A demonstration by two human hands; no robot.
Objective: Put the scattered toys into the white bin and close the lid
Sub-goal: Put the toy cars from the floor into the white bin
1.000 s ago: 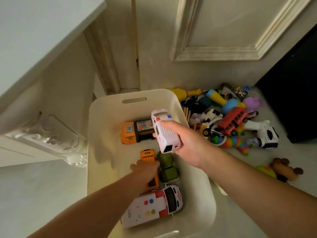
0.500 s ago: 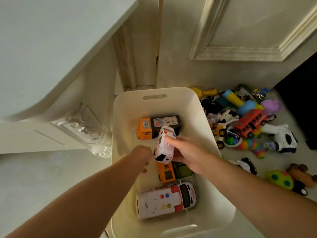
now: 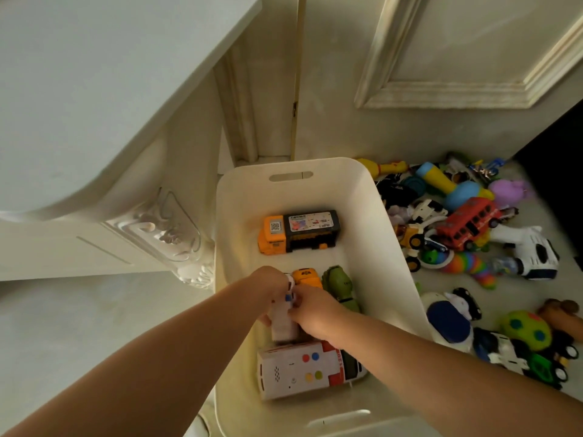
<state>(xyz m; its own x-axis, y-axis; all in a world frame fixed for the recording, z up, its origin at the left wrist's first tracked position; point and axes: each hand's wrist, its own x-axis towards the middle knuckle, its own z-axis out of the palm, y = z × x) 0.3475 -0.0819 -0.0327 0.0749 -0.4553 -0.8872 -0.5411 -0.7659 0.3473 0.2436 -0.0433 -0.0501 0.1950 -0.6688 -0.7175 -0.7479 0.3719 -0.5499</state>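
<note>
Floor strewn with toys (image 3: 467, 222); both hands' fingers pinch small white ambulance (image 3: 284, 323) inside white bin (image 3: 372, 216).

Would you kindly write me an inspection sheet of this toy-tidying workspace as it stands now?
Surface: pale floor; toys spread across it right of the bin.
Job's things: white bin open, no lid seen; inside lie an orange truck, green toy and large ambulance.
Clutter: red bus, rainbow toy, spotted ball among many toys outside the bin.
Grip: left hand and right hand both hold a small white ambulance low in the bin.
Cables: nothing seen.
Surroundings: white cabinet, panelled door.
</note>
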